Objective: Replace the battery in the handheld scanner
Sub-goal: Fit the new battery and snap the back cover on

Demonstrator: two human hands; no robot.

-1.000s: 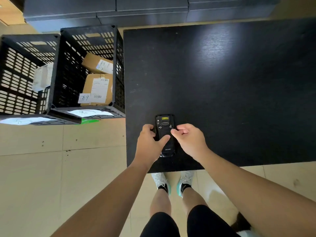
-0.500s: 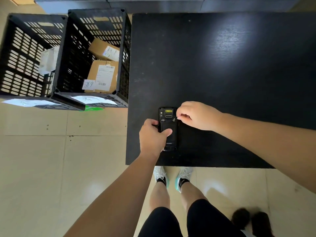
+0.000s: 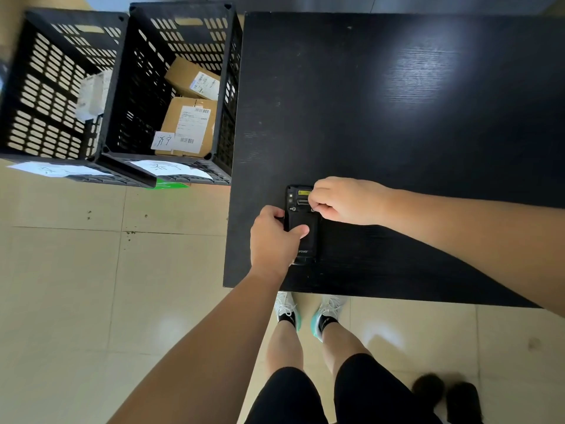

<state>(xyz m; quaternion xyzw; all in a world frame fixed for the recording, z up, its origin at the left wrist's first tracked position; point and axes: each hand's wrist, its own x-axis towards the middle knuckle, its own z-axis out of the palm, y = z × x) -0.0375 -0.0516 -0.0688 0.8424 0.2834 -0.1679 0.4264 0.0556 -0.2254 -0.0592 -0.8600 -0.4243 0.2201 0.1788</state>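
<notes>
A black handheld scanner point(image 3: 305, 240) lies back side up near the front left corner of the black table point(image 3: 397, 117). A yellow label and two small latches show at its far end. My left hand point(image 3: 273, 240) grips the scanner's left side, thumb pressed on the back cover. My right hand point(image 3: 342, 200) rests over the scanner's far right corner, its fingertips pinched at the right latch. The battery itself is hidden under the cover.
Two black slotted crates point(image 3: 171, 96) stand on the floor left of the table; the nearer holds cardboard parcels point(image 3: 189, 127). Paper labels hang on their fronts. My legs and shoes point(image 3: 308, 313) are below the table edge. Another person's dark shoes point(image 3: 443, 393) show at the lower right.
My right hand has moved from the scanner's middle up to its far right corner and pinches at the latch. My left hand keeps its grip. The camera view has shifted slightly.
</notes>
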